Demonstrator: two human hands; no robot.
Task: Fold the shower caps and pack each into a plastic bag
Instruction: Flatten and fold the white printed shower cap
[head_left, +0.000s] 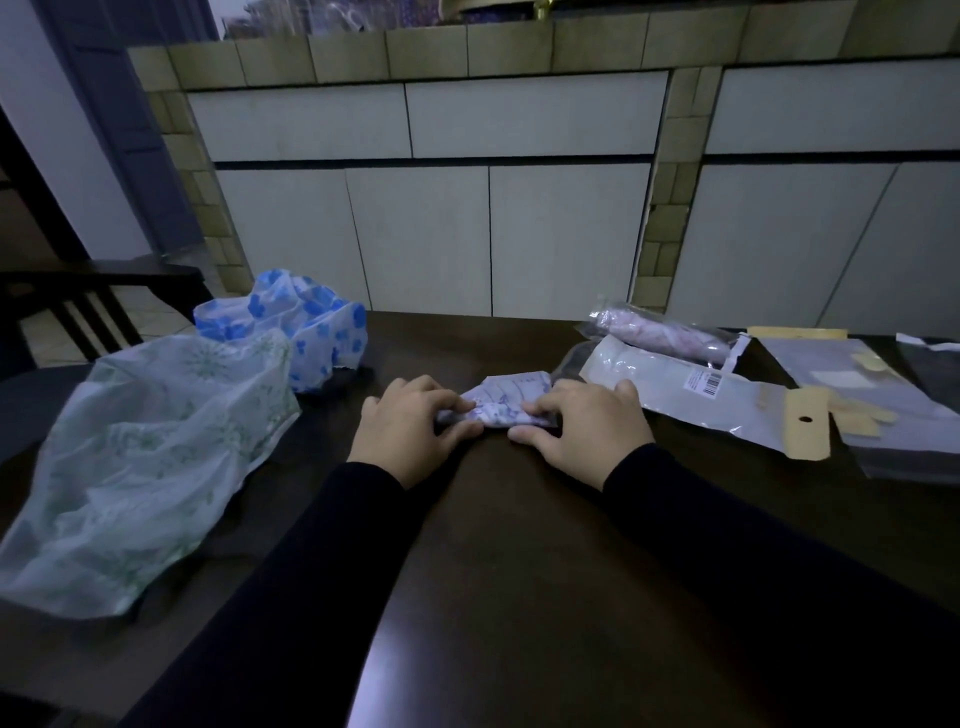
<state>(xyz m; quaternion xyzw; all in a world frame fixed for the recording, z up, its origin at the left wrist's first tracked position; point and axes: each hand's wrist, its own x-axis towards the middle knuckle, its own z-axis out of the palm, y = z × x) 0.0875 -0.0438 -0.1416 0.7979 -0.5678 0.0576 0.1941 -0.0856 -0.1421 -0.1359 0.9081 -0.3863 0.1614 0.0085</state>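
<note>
A small folded shower cap (506, 397), white with a faint purple print, lies on the dark table (519, 545) between my hands. My left hand (408, 428) pinches its left end with thumb and fingers. My right hand (582, 423) grips its right end, fingers curled over the top. A clear plastic bag (691, 400) with a barcode label and a tan header lies just right of my right hand. Behind that bag sits another bag holding a rolled pink cap (670, 332).
A loose green-print shower cap (150, 457) spreads over the table's left side, and a blue-flower cap (306, 322) is heaped behind it. More flat plastic bags (852, 384) lie at the far right. A dark chair (78, 306) stands at the left; white cabinets stand beyond the table.
</note>
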